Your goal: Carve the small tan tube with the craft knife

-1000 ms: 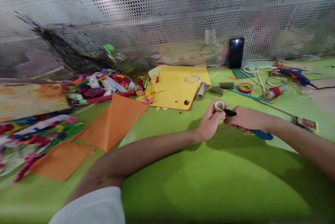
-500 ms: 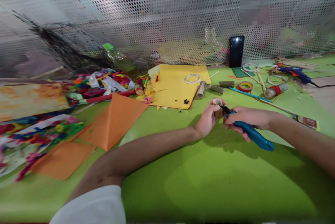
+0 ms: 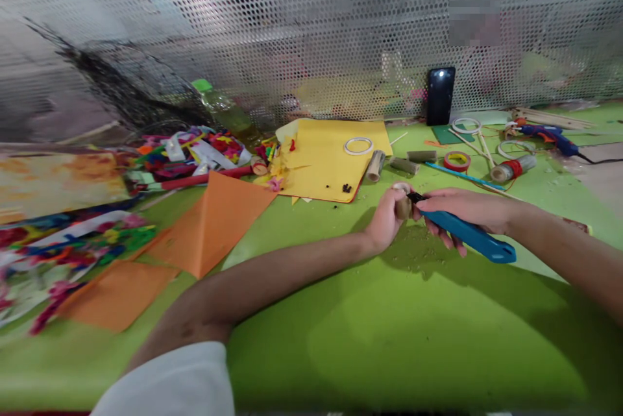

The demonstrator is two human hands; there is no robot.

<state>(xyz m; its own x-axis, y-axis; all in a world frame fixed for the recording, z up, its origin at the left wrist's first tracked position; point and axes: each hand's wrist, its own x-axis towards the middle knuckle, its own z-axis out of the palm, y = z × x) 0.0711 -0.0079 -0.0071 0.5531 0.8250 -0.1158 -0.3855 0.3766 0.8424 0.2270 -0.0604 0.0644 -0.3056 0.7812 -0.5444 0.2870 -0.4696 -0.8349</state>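
Note:
My left hand [image 3: 387,220] is closed around a short bamboo ring [image 3: 403,206], holding it just above the green table [image 3: 370,338]. My right hand [image 3: 455,211] grips a blue-handled cutter [image 3: 470,238], its black tip pressed against the side of the ring. The blue handle sticks out toward the lower right, past my fingers. Fine shavings lie on the table under both hands.
A yellow sheet [image 3: 331,163] with a tape ring lies behind my hands, orange paper [image 3: 214,224] to the left. Bamboo pieces [image 3: 374,166], red tape [image 3: 456,161], a glue gun [image 3: 548,137] and a phone [image 3: 440,96] stand at the back right. Colourful scraps [image 3: 189,153] pile at the left, against a perforated metal screen.
The cutter handle has swung out from under my right hand into view. My left hand has turned the bamboo ring from open-end-up to sideways against the tip.

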